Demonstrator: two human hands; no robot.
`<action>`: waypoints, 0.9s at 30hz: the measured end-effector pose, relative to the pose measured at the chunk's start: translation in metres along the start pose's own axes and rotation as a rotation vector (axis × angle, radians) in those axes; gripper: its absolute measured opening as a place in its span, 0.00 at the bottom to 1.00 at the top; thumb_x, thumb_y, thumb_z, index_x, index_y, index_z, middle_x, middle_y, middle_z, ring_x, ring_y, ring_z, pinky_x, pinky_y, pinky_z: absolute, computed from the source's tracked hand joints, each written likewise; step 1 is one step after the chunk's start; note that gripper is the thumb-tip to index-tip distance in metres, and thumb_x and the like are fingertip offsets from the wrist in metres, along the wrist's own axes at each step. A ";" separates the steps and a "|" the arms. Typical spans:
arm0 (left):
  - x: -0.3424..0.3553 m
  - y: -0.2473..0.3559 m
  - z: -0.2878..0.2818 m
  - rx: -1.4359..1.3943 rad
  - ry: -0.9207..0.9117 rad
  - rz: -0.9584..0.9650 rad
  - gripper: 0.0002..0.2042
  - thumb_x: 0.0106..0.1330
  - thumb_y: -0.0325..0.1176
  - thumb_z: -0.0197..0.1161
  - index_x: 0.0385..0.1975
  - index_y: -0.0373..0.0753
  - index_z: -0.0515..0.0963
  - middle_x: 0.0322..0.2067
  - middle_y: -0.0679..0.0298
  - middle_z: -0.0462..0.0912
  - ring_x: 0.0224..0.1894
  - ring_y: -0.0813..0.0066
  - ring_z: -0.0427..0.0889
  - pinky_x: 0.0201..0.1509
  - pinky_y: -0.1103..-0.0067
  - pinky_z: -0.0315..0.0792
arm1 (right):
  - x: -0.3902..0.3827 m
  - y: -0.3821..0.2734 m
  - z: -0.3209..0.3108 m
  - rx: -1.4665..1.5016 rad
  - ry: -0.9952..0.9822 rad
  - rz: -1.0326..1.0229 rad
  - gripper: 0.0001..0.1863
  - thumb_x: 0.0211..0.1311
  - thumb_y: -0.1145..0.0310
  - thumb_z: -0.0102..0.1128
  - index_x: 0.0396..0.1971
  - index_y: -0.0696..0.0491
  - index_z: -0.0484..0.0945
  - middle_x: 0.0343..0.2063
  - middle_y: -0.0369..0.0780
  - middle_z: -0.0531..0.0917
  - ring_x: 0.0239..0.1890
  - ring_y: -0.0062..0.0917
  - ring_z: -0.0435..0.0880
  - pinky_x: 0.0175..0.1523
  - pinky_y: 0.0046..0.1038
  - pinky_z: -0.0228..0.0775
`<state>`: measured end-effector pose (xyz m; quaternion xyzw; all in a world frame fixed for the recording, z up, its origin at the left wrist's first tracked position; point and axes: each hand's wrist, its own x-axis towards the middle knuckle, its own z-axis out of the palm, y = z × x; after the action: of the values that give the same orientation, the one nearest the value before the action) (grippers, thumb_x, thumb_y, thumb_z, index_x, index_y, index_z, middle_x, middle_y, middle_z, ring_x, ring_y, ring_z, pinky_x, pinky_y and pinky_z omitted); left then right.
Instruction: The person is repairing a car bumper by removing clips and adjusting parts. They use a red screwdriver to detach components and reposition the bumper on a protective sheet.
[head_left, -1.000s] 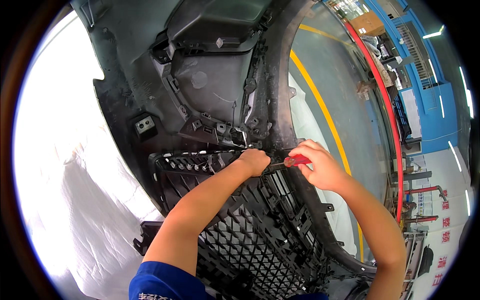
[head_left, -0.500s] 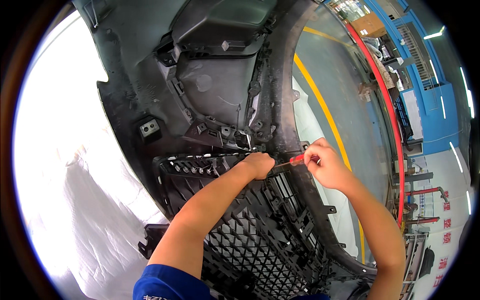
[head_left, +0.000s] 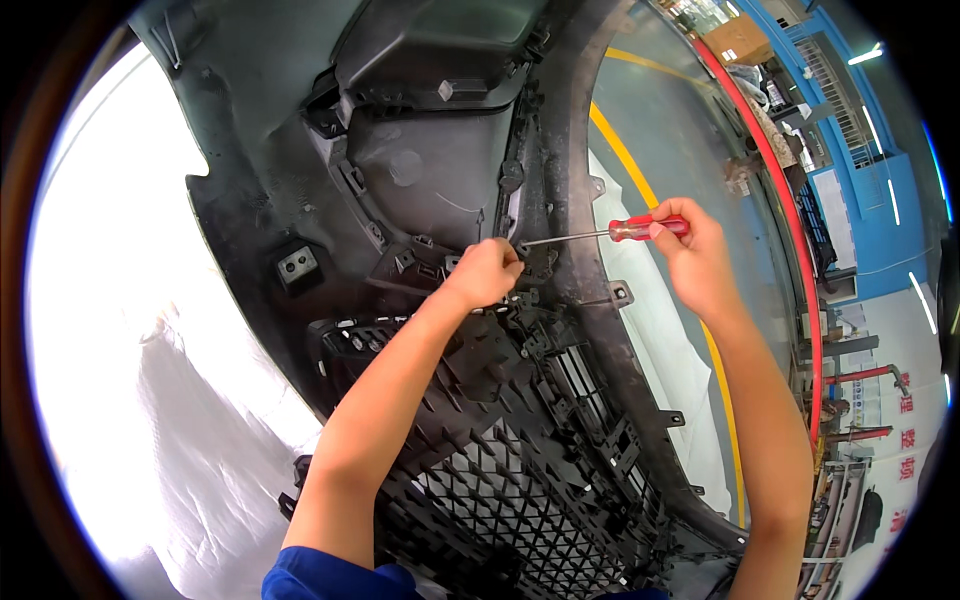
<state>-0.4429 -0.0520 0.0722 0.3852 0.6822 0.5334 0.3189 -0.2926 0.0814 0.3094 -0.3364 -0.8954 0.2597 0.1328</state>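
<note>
against the black bumper (head_left: 440, 170), right grip (head_left: 690, 255) clenched around red-handled screwdriver (head_left: 610, 233), left grip (head_left: 485, 272) fisted

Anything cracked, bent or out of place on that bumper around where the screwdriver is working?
Nothing stands out. The right hand holds the red-handled screwdriver with its tip at a clip beside the left hand, on the bumper's black inner side. The mesh grille looks intact; I see no cracks.

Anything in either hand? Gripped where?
Right hand holds a red-handled metal-shaft screwdriver by its handle. Left hand is closed against the black plastic bumper at the tip; any hold there is hidden.
</note>
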 end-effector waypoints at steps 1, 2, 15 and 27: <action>-0.002 0.006 -0.011 -0.296 -0.106 -0.146 0.12 0.73 0.32 0.64 0.40 0.25 0.81 0.34 0.54 0.86 0.38 0.64 0.89 0.47 0.70 0.84 | 0.000 -0.004 0.004 -0.035 0.001 0.009 0.05 0.70 0.76 0.61 0.43 0.57 0.79 0.30 0.38 0.83 0.32 0.22 0.77 0.39 0.28 0.69; -0.002 0.004 -0.016 -0.554 -0.075 -0.165 0.11 0.74 0.30 0.62 0.42 0.25 0.80 0.37 0.53 0.86 0.41 0.64 0.88 0.50 0.71 0.84 | -0.001 -0.013 0.014 -0.072 -0.002 0.015 0.05 0.70 0.76 0.61 0.43 0.57 0.78 0.31 0.39 0.83 0.33 0.24 0.79 0.40 0.29 0.70; 0.005 0.009 -0.049 -0.858 0.098 -0.137 0.09 0.72 0.26 0.56 0.46 0.30 0.79 0.37 0.62 0.83 0.37 0.77 0.80 0.42 0.79 0.75 | 0.001 -0.009 0.052 -0.126 -0.091 -0.072 0.07 0.68 0.80 0.56 0.44 0.61 0.77 0.45 0.49 0.83 0.45 0.39 0.87 0.52 0.37 0.77; 0.008 -0.001 -0.029 -0.315 0.009 -0.051 0.18 0.68 0.25 0.52 0.54 0.23 0.80 0.31 0.63 0.81 0.30 0.79 0.76 0.34 0.79 0.73 | -0.007 -0.009 0.053 -0.089 -0.099 -0.107 0.07 0.69 0.80 0.56 0.45 0.60 0.77 0.45 0.48 0.83 0.46 0.38 0.87 0.52 0.36 0.77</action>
<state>-0.4718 -0.0597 0.0776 0.3108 0.6012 0.6272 0.3855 -0.3140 0.0515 0.2702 -0.2803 -0.9283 0.2285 0.0868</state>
